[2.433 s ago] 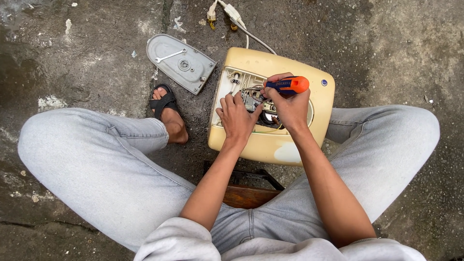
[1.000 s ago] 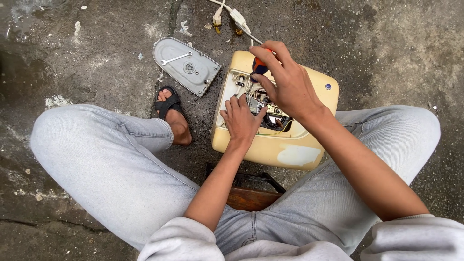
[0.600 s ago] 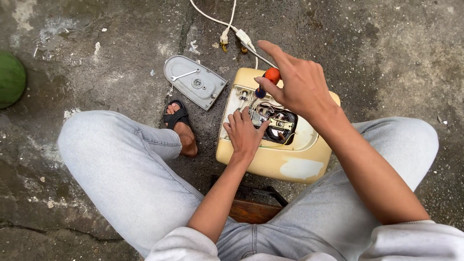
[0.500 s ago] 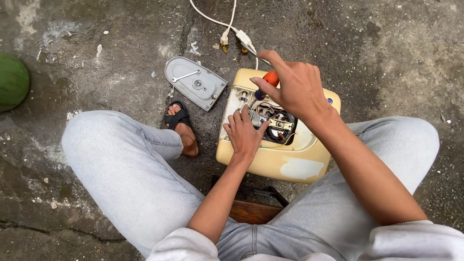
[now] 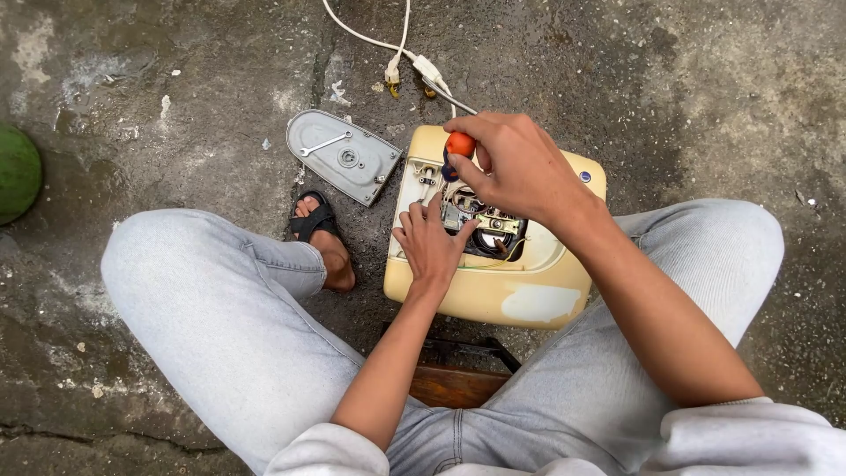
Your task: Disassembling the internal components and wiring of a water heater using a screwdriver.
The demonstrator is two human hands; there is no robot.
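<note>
A cream-yellow appliance housing (image 5: 529,300) lies opened on the wet concrete between my knees, its wiring and metal parts exposed (image 5: 480,220). My right hand (image 5: 515,163) is closed around a screwdriver with an orange and blue handle (image 5: 456,148), held upright over the top left of the opening. My left hand (image 5: 432,247) rests on the housing's left side, fingers spread against the inner parts, holding nothing.
A grey metal cover plate (image 5: 344,157) with a small spanner on it lies left of the housing. A white power cord with plug (image 5: 414,66) runs off the top. My sandalled foot (image 5: 322,238) sits beside the housing. A green round object (image 5: 18,172) sits at far left.
My right hand has turned the screwdriver from lying sideways across the opening to standing upright at its top left. The view has shifted, bringing the green object into sight.
</note>
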